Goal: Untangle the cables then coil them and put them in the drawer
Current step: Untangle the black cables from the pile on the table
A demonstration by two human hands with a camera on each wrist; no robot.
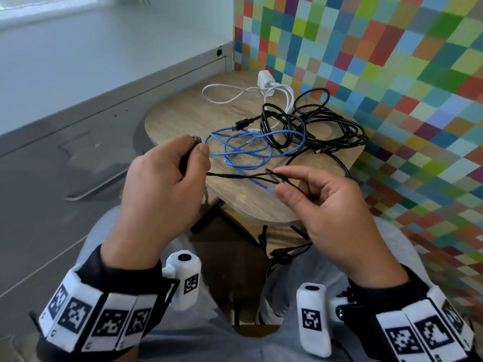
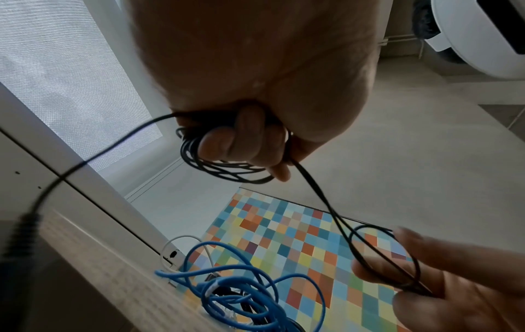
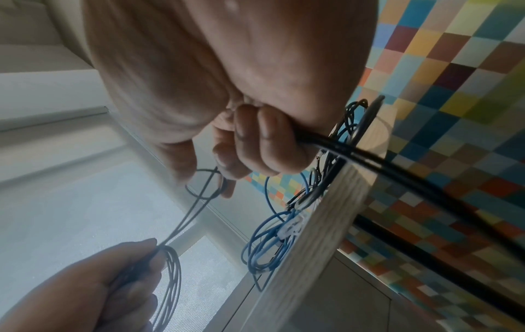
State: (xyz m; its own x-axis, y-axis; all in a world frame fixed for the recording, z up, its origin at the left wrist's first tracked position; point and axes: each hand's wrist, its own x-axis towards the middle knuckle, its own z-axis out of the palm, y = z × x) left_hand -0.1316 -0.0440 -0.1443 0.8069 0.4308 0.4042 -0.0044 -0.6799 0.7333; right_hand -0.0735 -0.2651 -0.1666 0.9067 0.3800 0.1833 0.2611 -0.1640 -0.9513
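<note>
My left hand (image 1: 167, 173) grips a small coil of thin black cable (image 2: 227, 170), its loops wound round the curled fingers. A double strand of that cable (image 1: 243, 175) runs right to my right hand (image 1: 321, 202), which pinches a small loop of it (image 2: 383, 258) between thumb and fingertips. The right hand's lower fingers also curl round a thicker black cable (image 3: 397, 166). A tangled blue cable (image 1: 248, 147), a heap of black cables (image 1: 324, 126) and a white charger with its cord (image 1: 264, 84) lie on the small wooden table (image 1: 183, 118).
A grey cabinet with drawer fronts (image 1: 65, 142) stands to the left of the table. A wall of coloured squares (image 1: 392, 61) rises right behind and beside the table. My knees (image 1: 109, 244) are under the table's near edge.
</note>
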